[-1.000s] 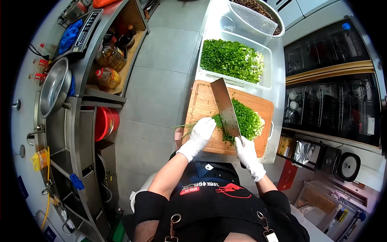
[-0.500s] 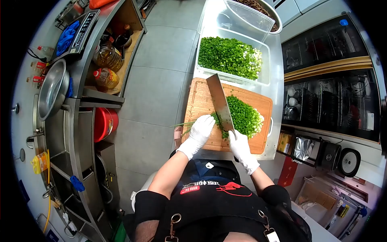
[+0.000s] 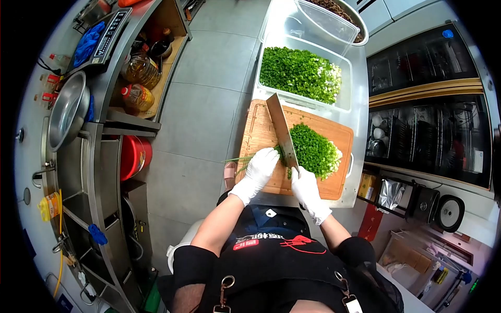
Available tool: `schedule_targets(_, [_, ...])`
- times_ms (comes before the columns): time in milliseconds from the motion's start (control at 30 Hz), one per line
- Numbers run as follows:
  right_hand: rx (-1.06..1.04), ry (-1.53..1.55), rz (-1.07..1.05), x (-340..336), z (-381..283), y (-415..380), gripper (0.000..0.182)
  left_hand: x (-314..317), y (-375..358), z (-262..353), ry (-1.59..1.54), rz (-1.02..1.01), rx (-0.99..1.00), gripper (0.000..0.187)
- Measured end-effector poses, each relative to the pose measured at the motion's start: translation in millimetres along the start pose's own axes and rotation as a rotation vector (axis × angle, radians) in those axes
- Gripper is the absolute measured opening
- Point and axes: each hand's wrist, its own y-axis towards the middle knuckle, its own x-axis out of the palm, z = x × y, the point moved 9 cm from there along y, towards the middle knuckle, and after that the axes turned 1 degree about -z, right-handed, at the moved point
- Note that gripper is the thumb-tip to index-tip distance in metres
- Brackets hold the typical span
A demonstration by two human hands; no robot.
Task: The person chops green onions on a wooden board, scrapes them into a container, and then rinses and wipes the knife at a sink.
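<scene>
My right hand, in a white glove, is closed round the handle of a cleaver. Its broad blade stands on a wooden cutting board, pointing away from me. Gloved too, my left hand is closed over a bunch of green onions, whose long thin ends stick out to the left past the board's edge. The cut end of the bunch lies against the blade. Right of the blade is a pile of chopped green onion, green with paler bits at its right side. My fingertips are partly hidden.
Beyond the board, a clear plastic tub holds more chopped green onion. Behind it are a clear lid and a round bowl of dark brown pieces. A glass-fronted cabinet stands right; a steel counter runs along the left.
The cleaver and my right hand have shifted slightly left, towards my left hand. My left hand has stayed in nearly the same place on the green onions.
</scene>
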Motion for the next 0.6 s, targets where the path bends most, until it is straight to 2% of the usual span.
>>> schedule_targets(67, [-0.042,0.197,0.034,-6,5,1,0.025,-1,0,1,-0.011,0.013,0.010,0.027])
schedule_targets(100, [0.043,0.245,-0.025,-7,12,-1,0.024,-1,1,2,-0.012,0.015,0.010,0.027])
schedule_targets(200, [0.098,0.254,-0.060,-12,19,-10,0.024,-3,-1,0,-0.021,0.017,0.006,0.028])
schedule_targets(367, [0.069,0.183,-0.098,-12,12,-18,0.025,4,-4,-3,-0.038,0.000,-0.011,0.031])
schedule_targets(433, [0.031,0.004,-0.059,-8,8,-16,0.027,5,-4,-4,-0.047,0.002,-0.013,0.030])
schedule_targets(533, [0.014,-0.107,-0.024,2,-5,-9,0.029,5,-6,-6,-0.047,-0.011,-0.031,0.030])
schedule_targets(600, [-0.008,-0.070,-0.014,10,-4,-2,0.029,6,-6,-5,-0.042,-0.024,-0.033,0.030])
